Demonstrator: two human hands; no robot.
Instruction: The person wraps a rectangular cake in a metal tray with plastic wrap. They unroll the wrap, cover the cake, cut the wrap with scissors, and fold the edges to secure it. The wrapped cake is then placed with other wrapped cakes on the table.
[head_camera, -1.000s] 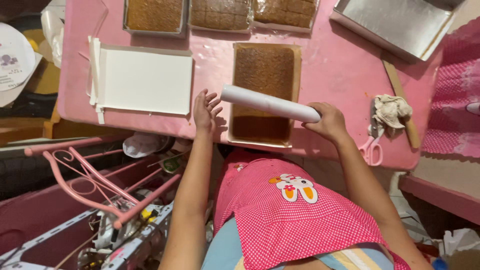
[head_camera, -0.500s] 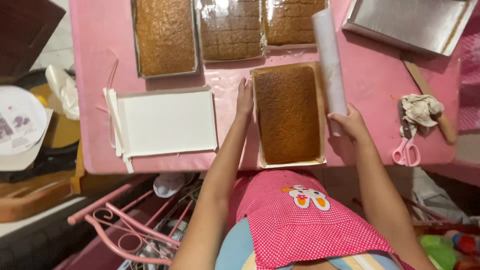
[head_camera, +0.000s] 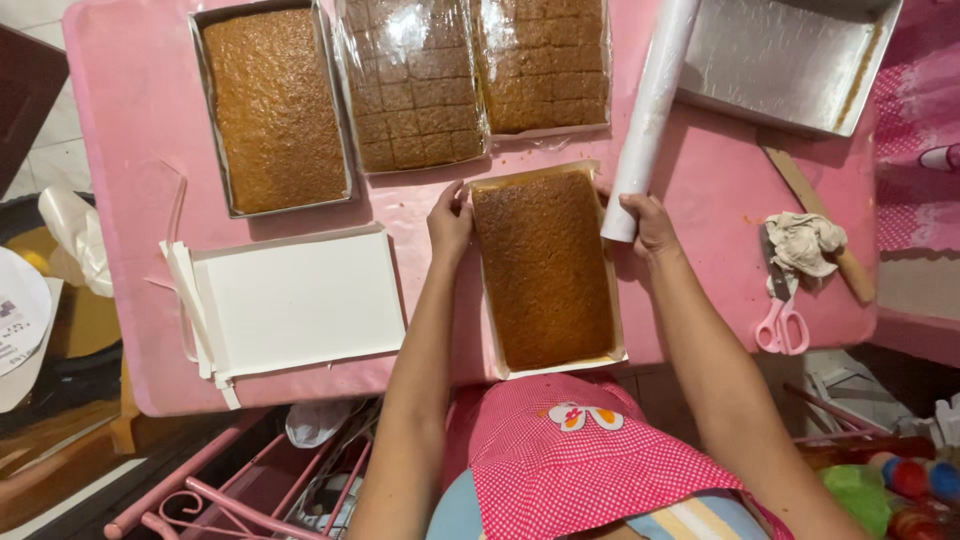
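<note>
Left hand (head_camera: 450, 222): positioned at the far left corner of the brown sheet cake (head_camera: 545, 268), fingers curled loosely with the tips on the edge of the pale tray (head_camera: 492, 340) that carries the cake. The hand touches the tray rim but encloses nothing.

Right hand (head_camera: 648, 222): positioned just beside the far right corner of the same cake, fingers wrapped about the near end of a white paper roll (head_camera: 652, 110). The roll extends from the hand toward the far edge of the pink table (head_camera: 420, 215), leaning slightly right.

The sheet cake lies between the two hands, long axis running near to far, close to the near table edge and the red checked apron (head_camera: 580, 460).

Surroundings:
- Left of the cake: a flat white box (head_camera: 300, 300), with folded white card against its left side.
- Far left: a second cake in a metal pan (head_camera: 272, 105).
- Far centre: two cut cakes under clear film (head_camera: 475, 70).
- Far right: an empty metal pan (head_camera: 785, 60).
- Right: a crumpled cloth (head_camera: 803, 240) over a wooden-handled tool, and pink scissors (head_camera: 780, 320) near it
</note>
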